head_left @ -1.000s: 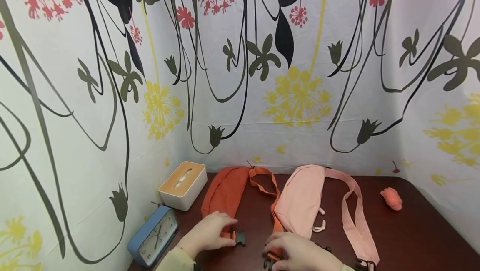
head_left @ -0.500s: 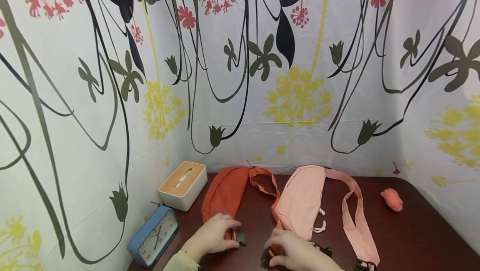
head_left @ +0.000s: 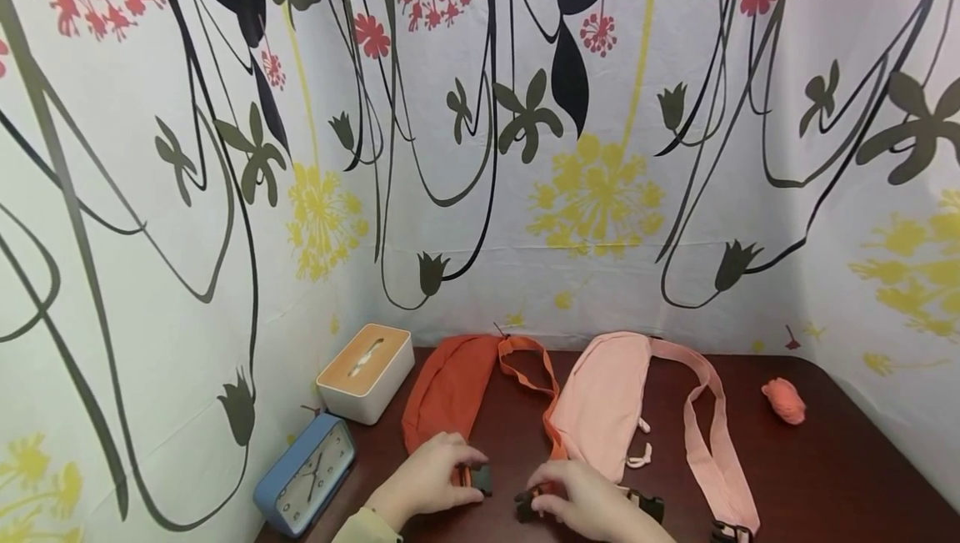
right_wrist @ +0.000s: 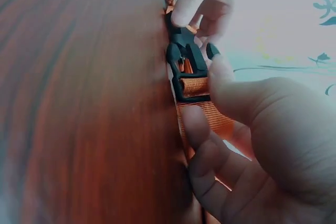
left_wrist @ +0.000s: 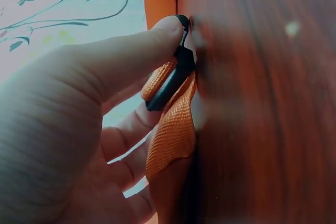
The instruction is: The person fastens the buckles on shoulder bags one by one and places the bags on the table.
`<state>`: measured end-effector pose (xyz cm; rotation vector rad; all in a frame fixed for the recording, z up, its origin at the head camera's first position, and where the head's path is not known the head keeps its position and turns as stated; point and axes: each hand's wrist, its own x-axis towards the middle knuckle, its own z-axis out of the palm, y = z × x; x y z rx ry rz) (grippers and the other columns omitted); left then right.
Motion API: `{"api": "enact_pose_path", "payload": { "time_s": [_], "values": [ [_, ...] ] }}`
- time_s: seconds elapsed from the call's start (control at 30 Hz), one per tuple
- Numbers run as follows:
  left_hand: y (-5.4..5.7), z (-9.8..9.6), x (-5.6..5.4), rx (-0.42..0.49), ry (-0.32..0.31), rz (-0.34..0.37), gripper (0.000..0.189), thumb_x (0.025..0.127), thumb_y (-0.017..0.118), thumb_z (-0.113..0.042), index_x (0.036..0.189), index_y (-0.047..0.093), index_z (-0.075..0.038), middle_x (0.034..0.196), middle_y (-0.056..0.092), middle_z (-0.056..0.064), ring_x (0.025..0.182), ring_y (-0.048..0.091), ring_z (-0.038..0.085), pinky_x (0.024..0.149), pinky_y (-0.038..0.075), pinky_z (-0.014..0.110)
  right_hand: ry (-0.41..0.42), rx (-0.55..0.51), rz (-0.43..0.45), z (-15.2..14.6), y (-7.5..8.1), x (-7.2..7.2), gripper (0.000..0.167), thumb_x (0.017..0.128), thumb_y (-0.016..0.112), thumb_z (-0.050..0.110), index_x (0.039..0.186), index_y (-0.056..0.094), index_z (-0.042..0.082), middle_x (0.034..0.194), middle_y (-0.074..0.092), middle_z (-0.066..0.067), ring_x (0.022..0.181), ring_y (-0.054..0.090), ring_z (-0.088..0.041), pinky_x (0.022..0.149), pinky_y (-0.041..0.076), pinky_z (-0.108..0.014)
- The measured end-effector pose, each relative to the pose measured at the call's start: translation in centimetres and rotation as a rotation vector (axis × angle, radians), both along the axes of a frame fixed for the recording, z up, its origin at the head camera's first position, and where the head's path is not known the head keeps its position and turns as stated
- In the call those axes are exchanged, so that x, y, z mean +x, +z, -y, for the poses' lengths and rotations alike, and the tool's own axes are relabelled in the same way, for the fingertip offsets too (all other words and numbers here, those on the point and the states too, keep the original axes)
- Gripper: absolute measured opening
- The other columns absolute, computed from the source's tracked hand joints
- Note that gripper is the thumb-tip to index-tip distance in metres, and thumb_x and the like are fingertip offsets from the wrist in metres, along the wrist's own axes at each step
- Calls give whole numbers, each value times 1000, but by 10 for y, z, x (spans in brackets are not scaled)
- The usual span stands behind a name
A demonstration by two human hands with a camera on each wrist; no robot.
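An orange waist bag [head_left: 453, 389] lies on the dark wood table, its strap [head_left: 552, 418] looping down to my right hand. My left hand [head_left: 431, 476] pinches the dark socket half of its side-release buckle [left_wrist: 170, 85], thumb on the near face, orange webbing folded through it. With thumb and fingers, my right hand [head_left: 585, 500] holds the pronged buckle half [right_wrist: 176, 85] by its webbing end. The two halves face each other just above the table, a gap between them in the head view. In the right wrist view they overlap. Some left fingers are hidden behind the strap.
A pink waist bag [head_left: 603, 397] lies right of the orange one, its strap [head_left: 712, 443] curving toward the front. At left stand a blue clock [head_left: 307, 472] and a tissue box [head_left: 367, 376]. A coral yarn bundle [head_left: 783, 400] sits far right. Patterned cloth [head_left: 465, 234] surrounds the table.
My right hand has brought the pronged half left and turned it toward the socket half. My left hand has shifted slightly right, still pinching its half. The bags stay in place.
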<state>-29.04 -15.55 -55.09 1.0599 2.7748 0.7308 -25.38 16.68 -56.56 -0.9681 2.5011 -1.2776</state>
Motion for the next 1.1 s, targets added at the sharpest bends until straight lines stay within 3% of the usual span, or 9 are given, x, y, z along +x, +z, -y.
{"api": "enact_pose_path", "payload": {
  "time_s": [0.13, 0.27, 0.4, 0.53, 0.73, 1.1],
  "values": [
    [-4, 1, -2, 56, -17, 19, 31, 95, 86, -44, 124, 81, -34, 104, 66, -17, 92, 55, -3, 82, 50, 21, -13, -69, 70, 2, -7, -5, 17, 106, 74, 31, 118, 80, 21, 88, 75, 10, 62, 64, 2, 63, 57, -22],
    [-7, 2, -4, 94, -17, 67, 26, 98, 85, -42, 122, 81, -35, 107, 72, -21, 97, 61, -5, 89, 53, 22, -33, -115, 95, 6, -11, -8, 17, 107, 74, 29, 119, 80, 19, 89, 78, 7, 60, 64, 1, 60, 57, -23],
    [-8, 2, -3, 135, -9, 138, 24, 99, 84, -38, 122, 81, -33, 113, 78, -21, 105, 68, -7, 95, 57, 26, -87, -123, 77, 13, -14, -8, 15, 106, 75, 27, 117, 80, 19, 88, 78, 6, 59, 65, 0, 60, 57, -24],
    [-8, 2, -2, 186, -3, 192, 24, 99, 84, -34, 122, 82, -31, 113, 80, -18, 105, 70, -6, 93, 59, 25, -163, -107, 46, 22, -15, -8, 14, 104, 78, 28, 115, 81, 20, 86, 75, 9, 56, 64, -1, 58, 56, -24],
    [-10, 3, -2, 225, -10, 203, 23, 100, 83, -32, 123, 82, -31, 113, 81, -16, 105, 71, -5, 92, 59, 25, -226, -106, 1, 32, -16, -10, 10, 103, 79, 27, 111, 81, 20, 81, 73, 9, 53, 62, -1, 56, 54, -24],
    [-9, 1, -1, 240, -4, 189, 21, 100, 84, -31, 121, 82, -30, 110, 81, -17, 103, 70, -5, 92, 58, 25, -242, -126, -18, 44, -20, -13, 7, 103, 79, 27, 108, 81, 23, 79, 74, 7, 53, 62, 0, 54, 54, -24]
  ]
}}
